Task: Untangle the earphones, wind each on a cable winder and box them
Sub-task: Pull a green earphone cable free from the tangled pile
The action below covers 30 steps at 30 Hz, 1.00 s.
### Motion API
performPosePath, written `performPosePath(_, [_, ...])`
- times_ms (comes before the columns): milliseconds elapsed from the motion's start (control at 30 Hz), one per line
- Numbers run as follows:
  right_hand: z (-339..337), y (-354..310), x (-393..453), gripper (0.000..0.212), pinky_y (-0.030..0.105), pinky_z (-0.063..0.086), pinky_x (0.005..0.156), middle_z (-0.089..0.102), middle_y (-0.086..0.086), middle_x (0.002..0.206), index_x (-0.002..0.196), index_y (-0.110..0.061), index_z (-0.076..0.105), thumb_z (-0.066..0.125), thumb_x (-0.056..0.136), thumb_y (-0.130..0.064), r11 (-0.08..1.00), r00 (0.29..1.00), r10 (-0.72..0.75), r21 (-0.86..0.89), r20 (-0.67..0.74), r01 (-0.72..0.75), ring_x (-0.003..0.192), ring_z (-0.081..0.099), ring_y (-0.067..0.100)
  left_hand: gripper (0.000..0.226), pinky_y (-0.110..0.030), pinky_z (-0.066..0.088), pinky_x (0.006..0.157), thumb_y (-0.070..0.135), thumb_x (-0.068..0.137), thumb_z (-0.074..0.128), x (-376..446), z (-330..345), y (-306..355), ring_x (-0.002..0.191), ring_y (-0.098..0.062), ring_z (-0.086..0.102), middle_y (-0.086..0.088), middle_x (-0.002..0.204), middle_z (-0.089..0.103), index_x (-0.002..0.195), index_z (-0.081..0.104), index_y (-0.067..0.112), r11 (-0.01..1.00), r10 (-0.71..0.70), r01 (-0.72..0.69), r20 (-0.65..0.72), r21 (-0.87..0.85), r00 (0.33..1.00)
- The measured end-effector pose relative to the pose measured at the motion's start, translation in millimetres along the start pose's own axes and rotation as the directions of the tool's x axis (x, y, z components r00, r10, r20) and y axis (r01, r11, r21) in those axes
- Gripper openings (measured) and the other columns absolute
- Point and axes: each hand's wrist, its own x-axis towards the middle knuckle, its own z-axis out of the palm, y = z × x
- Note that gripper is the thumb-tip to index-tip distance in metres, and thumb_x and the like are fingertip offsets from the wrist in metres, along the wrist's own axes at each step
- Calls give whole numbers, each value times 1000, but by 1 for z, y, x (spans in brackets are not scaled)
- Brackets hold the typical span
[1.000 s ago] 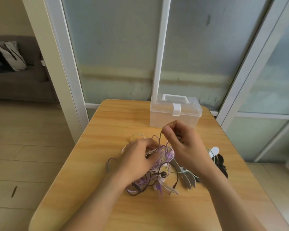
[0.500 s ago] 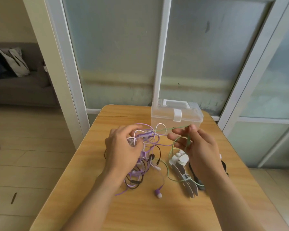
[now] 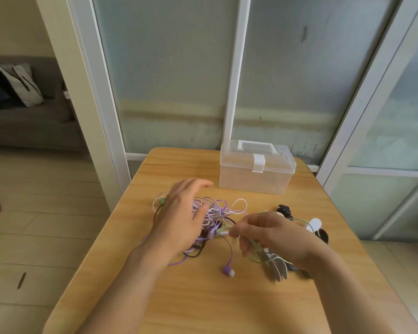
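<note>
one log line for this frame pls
stage: untangling | left hand: open over tangle | right hand: pinching green cable | box: closed | winders: by right hand

Both forearms enter from the near edge, bare, angled inward toward centre. Left hand [image 3: 181, 220]: palm down, fingers extended and loosely spread, pointing far-right, thumb apart from the fingers; nothing gripped. Right hand [image 3: 273, 233]: back of hand up, fingers curled inward, thumb and fingertips [image 3: 234, 231] pinched together at its left end. Hands near each other, not touching.
</note>
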Motion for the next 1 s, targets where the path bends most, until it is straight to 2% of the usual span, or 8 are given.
performPosePath(67, [0,-7,-4,41,23,46,66,70,8,75,93,-2,69,60,96,-42,993,1000,-22,-114,-6,21,66,60,12,30,0,31,88,13,95,59,0,3,7,106,4,51,17,117,63,121,61,27,999,26,-19,137,-49,990])
performPosePath(267, [-6,-11,-13,33,28,58,66,75,-2,69,79,-6,68,64,97,-33,958,998,-1,-285,57,17,62,68,10,21,-27,40,88,20,94,64,1,25,-2,102,-18,57,8,100,51,114,70,22,996,-55,24,348,91,936])
performPosePath(400, [-20,-7,-12,36,20,41,54,54,-10,49,68,-8,65,63,96,-30,883,998,63,-467,26,-44,46,46,7,17,-35,47,80,20,96,59,4,25,-12,90,-22,61,-1,94,65,95,76,22,980,-147,100,292,171,945])
performPosePath(500, [-35,1,-12,24,25,37,50,49,-2,52,82,-6,73,63,93,-24,946,998,9,-322,-60,-28,49,41,13,21,-34,52,63,16,96,55,8,14,-21,71,-23,67,2,77,71,84,72,21,960,-254,233,129,156,959])
performPosePath(600, [-44,4,-13,25,34,40,55,57,10,60,83,-8,73,54,98,-15,996,974,-84,-26,-209,80,55,49,25,23,-23,49,49,11,99,48,12,1,-20,51,-17,69,3,79,73,90,69,16,918,-373,384,112,-101,921])
performPosePath(767, [-35,-2,-6,31,39,59,73,73,18,94,95,6,65,39,104,-8,884,918,-115,383,-379,269,89,73,33,21,-30,39,52,9,102,35,13,-2,-26,59,-27,72,-4,91,73,100,55,16,817,-496,475,23,-327,868])
performPosePath(900, [-20,-7,-2,23,44,60,85,73,21,111,96,2,61,40,104,-3,782,897,-243,472,-368,406,104,72,36,48,-34,49,79,-9,85,47,11,-7,-18,99,-22,64,-2,110,64,118,48,26,854,-438,429,38,-296,898])
performPosePath(1000, [-10,-9,1,19,45,55,93,74,16,112,95,-2,63,45,102,-7,794,889,-298,426,-347,433,108,71,32,62,-36,35,102,3,76,64,4,-9,3,120,-20,44,8,121,56,123,46,40,941,-336,333,-27,-66,942])
